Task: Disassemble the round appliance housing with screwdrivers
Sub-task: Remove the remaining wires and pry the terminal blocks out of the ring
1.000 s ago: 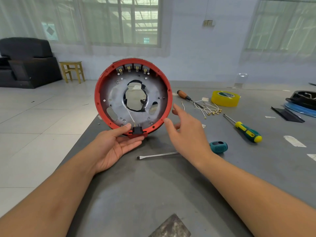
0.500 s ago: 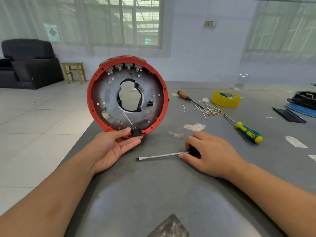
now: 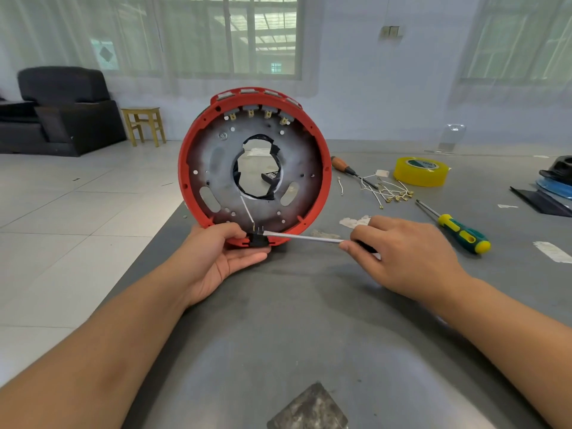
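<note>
**Blade tip set against the socket at the housing's low rim**

While the left hand (image 3: 223, 258) grips the lower rim of the round housing (image 3: 254, 164), standing on edge near the desk's (image 3: 309, 335) left edge with its open face toward the person, the right hand (image 3: 405, 252) grips the flat-blade screwdriver (image 3: 305, 237). Its shaft runs nearly level from right to left, tip touching the black socket (image 3: 258, 239) just beside the left thumb. Judged next: prying leftward, close to that thumb. A green-and-yellow screwdriver (image 3: 461, 232) lies farther right.
</note>
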